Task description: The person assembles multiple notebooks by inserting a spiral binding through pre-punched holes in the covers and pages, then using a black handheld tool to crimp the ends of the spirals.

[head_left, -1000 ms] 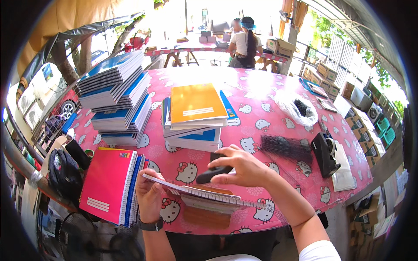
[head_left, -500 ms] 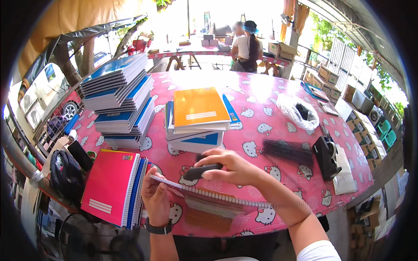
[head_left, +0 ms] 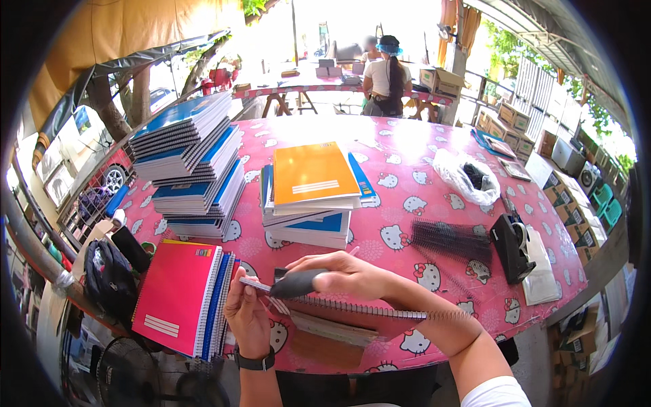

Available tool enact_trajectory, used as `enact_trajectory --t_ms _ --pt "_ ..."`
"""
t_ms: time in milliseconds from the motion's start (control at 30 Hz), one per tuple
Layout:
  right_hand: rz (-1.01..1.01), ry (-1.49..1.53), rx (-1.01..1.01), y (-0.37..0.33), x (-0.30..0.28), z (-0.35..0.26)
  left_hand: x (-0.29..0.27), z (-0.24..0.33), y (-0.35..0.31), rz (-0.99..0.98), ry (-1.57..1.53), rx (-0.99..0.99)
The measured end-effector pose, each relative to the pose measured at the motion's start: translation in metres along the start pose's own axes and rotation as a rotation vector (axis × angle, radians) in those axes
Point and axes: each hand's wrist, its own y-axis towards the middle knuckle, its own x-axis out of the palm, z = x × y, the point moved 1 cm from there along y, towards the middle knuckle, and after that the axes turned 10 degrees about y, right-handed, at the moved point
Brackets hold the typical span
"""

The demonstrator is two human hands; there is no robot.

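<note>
My left hand [head_left: 249, 319] pinches the left end of a spiral notebook [head_left: 400, 325], held spine up near the table's front edge. A black spiral coil [head_left: 449, 315] runs along the spine and sticks out past its right end, over my right forearm. In my right hand [head_left: 352, 277] is a dark, rounded handheld tool [head_left: 296, 283], its tip against or very close to the spine beside my left fingers. The exact contact is hidden. Below the notebook, a brown wooden block [head_left: 329, 346] shows at the table edge.
Blue-covered notebooks [head_left: 196, 176] rise in a tall stack at left, near a red notebook pile [head_left: 178, 292]. An orange-topped stack [head_left: 315, 173] sits mid-table. Loose black coils [head_left: 451, 241], a tape dispenser [head_left: 512, 247] and a plastic bag [head_left: 466, 178] lie at right. A person [head_left: 386, 78] stands beyond.
My right hand has brought the dark tool down and slightly left, closer to the spine. The coil's loose right end looks sharper and reaches slightly less far. My left hand keeps its hold.
</note>
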Motion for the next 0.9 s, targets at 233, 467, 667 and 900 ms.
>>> enact_trajectory --t_ms 233,467,667,900 --pt "0.028 0.118 0.174 -0.008 0.004 0.002 0.015 0.005 0.002 -0.09 0.073 0.029" --pt "0.535 -1.165 0.248 -0.108 -0.057 0.086 0.05 0.04 -0.001 -0.382 0.231 -0.021" --pt "0.494 -0.936 0.345 -0.155 -0.073 -0.017 0.091 0.054 -0.013 -0.534 0.377 0.081" --pt "0.408 -0.939 -0.161 -0.126 0.02 -0.133 0.145 0.058 -0.047 -0.32 0.731 0.542"
